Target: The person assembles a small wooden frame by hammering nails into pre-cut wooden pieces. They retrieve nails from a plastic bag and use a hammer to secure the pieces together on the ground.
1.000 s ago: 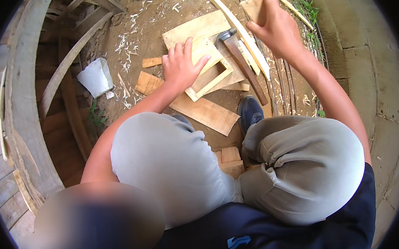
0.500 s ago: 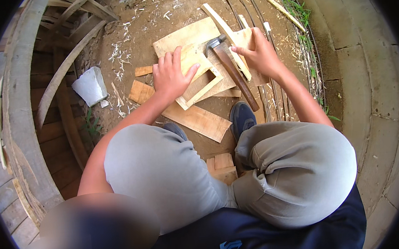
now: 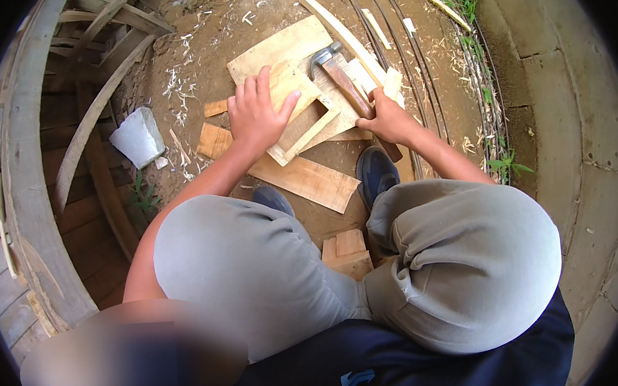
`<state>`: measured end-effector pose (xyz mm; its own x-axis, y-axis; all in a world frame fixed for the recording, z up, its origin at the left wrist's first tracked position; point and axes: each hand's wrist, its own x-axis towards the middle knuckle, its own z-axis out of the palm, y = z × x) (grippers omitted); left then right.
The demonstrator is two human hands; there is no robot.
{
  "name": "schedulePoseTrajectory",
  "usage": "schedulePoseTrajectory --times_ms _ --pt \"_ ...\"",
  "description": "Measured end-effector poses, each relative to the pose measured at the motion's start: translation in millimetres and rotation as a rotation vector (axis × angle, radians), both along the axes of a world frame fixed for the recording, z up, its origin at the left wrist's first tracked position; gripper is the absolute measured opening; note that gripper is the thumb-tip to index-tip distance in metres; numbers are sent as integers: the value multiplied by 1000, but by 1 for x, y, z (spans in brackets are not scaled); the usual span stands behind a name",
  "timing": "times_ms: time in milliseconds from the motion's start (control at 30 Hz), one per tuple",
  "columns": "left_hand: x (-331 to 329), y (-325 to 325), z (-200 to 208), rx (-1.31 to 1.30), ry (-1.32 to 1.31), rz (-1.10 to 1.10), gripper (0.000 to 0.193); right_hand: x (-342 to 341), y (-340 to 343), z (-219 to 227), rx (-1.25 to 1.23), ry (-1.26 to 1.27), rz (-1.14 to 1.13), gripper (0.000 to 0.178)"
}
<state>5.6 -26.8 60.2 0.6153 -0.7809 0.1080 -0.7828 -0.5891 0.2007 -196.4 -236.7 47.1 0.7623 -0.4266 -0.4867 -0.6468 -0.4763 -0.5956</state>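
Note:
My left hand [image 3: 258,116] lies with fingers spread on a small open frame of light wood strips [image 3: 312,132], pressing its upper left part. The hand covers some of that side. At the right, my right hand [image 3: 391,123] closes over the wooden handle of a claw hammer [image 3: 345,86], thumb on one side and fingers on the other. The hammer's metal head points away from me and rests over a pale board [image 3: 282,47]. A long thin wood strip [image 3: 341,28] runs from behind the hammer toward my right fingers, beside a short pale wood piece [image 3: 392,83].
A plank [image 3: 307,184] lies before my shoes, and small wood blocks [image 3: 347,253] sit between my legs. A grey stone [image 3: 138,137] is at the left, near a pit with curved timbers [image 3: 96,121]. Dark rods [image 3: 414,59] run along the right, beside paving [image 3: 558,107].
My right hand has left the thin wood strip and moved down and toward me onto the hammer handle. My left hand stays on the frame.

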Motion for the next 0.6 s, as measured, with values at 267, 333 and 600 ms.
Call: schedulePoseTrajectory --times_ms 267,333,600 --pt "2 0 -1 -46 15 -7 75 -3 -15 19 -91 7 52 38" --pt "2 3 2 -37 36 10 75 -5 -22 42 -67 -27 60 34" --pt "2 6 -3 -73 41 26 76 -49 -1 63 -64 -270 -66 41"
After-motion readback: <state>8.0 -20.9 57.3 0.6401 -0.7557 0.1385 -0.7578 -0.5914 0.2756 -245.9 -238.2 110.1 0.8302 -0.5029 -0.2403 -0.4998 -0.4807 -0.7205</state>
